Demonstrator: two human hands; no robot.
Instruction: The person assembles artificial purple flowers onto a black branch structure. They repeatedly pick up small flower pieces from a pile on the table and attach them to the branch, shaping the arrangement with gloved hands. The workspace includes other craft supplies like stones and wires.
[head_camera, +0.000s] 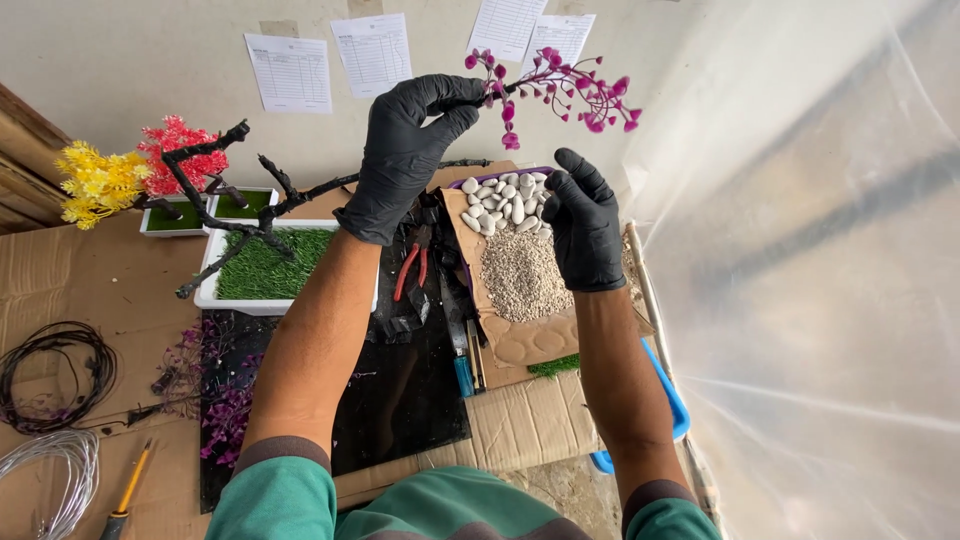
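A cardboard-covered table (90, 280) carries a white rectangular tray of green artificial grass (265, 268), in which a bare, dark, twisted miniature tree trunk (225, 195) already stands; no foliage shows on its branches yet. Beside it lies a cardboard sheet heaped with grey gravel and white pebbles (515, 255). The gloved left hand (405, 150) pinches a magenta artificial flower sprig (560, 90) aloft; the gloved right hand (583, 225) hovers just below, fingers loosely spread, holding nothing.

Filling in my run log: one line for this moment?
left hand: holds pink sprig raised | right hand: open, over white pebbles | white tray: bare branches
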